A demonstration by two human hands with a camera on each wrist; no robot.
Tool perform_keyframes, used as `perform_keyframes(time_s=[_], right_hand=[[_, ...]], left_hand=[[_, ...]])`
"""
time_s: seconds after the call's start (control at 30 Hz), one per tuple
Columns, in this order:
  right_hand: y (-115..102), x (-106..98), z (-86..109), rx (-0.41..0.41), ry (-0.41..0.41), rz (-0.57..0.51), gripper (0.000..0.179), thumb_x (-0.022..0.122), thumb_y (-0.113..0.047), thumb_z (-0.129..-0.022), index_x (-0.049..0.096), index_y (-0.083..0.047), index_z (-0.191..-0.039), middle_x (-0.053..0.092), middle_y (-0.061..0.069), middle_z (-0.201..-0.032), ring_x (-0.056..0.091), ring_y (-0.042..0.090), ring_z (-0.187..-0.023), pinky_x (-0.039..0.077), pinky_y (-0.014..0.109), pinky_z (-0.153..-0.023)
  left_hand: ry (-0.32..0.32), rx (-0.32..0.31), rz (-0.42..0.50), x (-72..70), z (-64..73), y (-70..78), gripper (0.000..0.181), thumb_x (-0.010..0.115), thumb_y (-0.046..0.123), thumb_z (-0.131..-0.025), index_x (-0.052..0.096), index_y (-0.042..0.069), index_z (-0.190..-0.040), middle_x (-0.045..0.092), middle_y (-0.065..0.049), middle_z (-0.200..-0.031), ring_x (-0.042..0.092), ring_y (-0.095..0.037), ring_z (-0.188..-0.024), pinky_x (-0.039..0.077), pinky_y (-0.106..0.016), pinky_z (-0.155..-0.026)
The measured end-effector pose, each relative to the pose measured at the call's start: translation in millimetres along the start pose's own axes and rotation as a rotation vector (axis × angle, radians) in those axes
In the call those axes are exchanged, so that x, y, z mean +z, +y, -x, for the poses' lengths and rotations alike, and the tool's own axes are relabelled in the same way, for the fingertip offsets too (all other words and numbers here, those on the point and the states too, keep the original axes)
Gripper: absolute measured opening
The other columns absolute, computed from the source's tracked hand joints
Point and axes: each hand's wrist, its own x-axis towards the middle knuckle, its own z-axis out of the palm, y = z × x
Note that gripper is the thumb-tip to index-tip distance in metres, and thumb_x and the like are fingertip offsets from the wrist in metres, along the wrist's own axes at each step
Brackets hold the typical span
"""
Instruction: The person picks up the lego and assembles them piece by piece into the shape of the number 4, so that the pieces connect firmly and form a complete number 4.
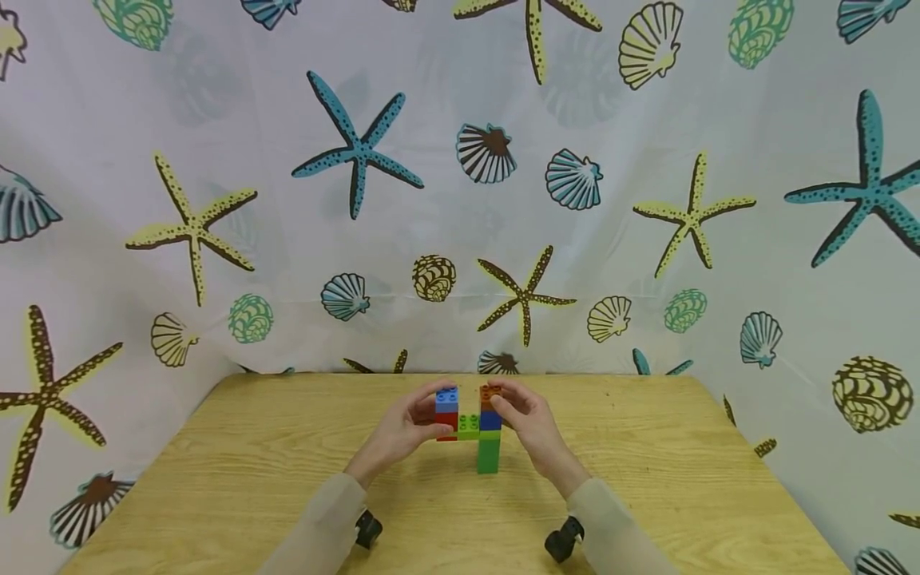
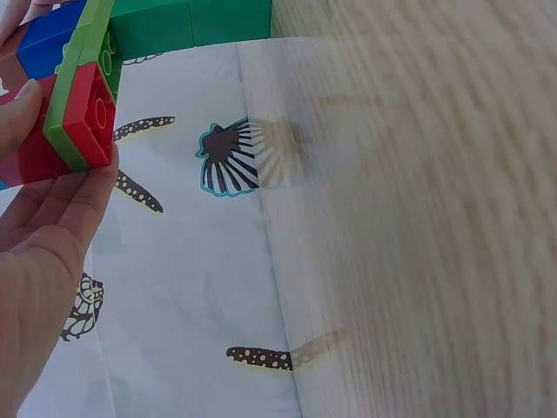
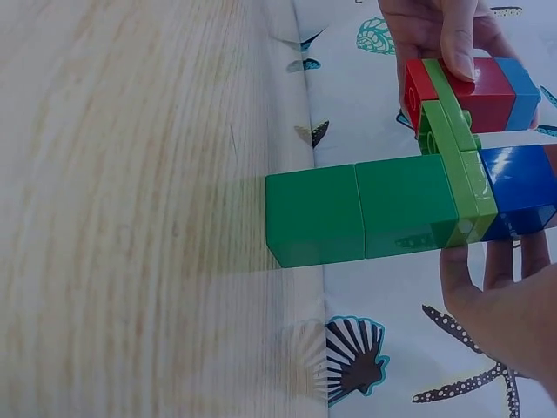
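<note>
Both hands are on one structure of toy building bricks. My left hand grips its left column, thumb on the near face of a red brick beneath a light blue brick. A lime green piece bridges to the right column. There, my right hand holds the upper part, around an orange-brown brick and a dark blue brick. Two green bricks form the lower right column. In the left wrist view, a thin red brick hangs under the left column, raised off the table.
The wooden table extends around the hands. A white cloth printed with starfish and shells hangs behind and at both sides. Black wrist cameras sit below the sleeves.
</note>
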Motion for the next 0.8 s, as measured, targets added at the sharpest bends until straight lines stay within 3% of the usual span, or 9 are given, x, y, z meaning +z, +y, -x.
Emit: perform_keyframes(time_s=[0.2,0.4,0.53,0.67,0.8], right_hand=[[2,-1,0.7,-0.01,-0.026,0.004,0.047,0.061,-0.029,-0.098,0.053,-0.009,-0.139,0.058,0.012,-0.131,0.058,0.019,-0.116,0.045,0.046,-0.105],[6,-6,3.9,0.003,-0.123,0.127,0.059,0.061,-0.017,-0.098,0.04,-0.034,-0.15,0.047,0.008,-0.147,0.047,0.029,-0.133,0.041,0.048,-0.108],[8,-6,2.8,-0.036,-0.189,0.198,0.076,0.057,-0.002,-0.097,0.028,-0.047,-0.151,0.037,0.009,-0.154,0.045,0.033,-0.135,0.041,0.05,-0.107],[11,-6,2.2,-0.062,-0.213,0.232,0.089,0.056,0.008,-0.094,0.02,-0.048,-0.153,0.035,0.012,-0.153,0.046,0.034,-0.134,0.041,0.05,-0.108],[17,-6,3.1,-0.065,-0.201,0.24,0.091,0.057,0.01,-0.092,0.017,-0.044,-0.154,0.041,0.015,-0.15,0.047,0.035,-0.133,0.039,0.051,-0.109]], left_hand=[[0.002,0.009,0.005,-0.2,-0.8,-3.1,0.061,0.07,0.01,-0.09,0.05,0.032,-0.142,0.066,-0.013,-0.125,0.065,-0.024,-0.107,0.055,-0.036,-0.087],[0.008,0.021,-0.021,0.1,-0.4,-4.8,0.062,0.069,0.012,-0.091,0.045,0.032,-0.146,0.061,-0.019,-0.129,0.064,-0.026,-0.109,0.056,-0.035,-0.087],[0.034,0.015,-0.044,0.5,-0.4,-6.7,0.066,0.067,0.014,-0.093,0.039,0.037,-0.148,0.057,-0.018,-0.135,0.061,-0.031,-0.116,0.054,-0.04,-0.091],[0.064,0.011,-0.057,0.6,0.3,-9.6,0.065,0.066,0.015,-0.094,0.037,0.04,-0.147,0.056,-0.015,-0.136,0.059,-0.034,-0.119,0.053,-0.047,-0.094],[0.076,0.0,-0.051,1.5,1.1,-9.9,0.062,0.065,0.015,-0.095,0.038,0.042,-0.144,0.056,-0.014,-0.136,0.06,-0.035,-0.118,0.053,-0.048,-0.093]])
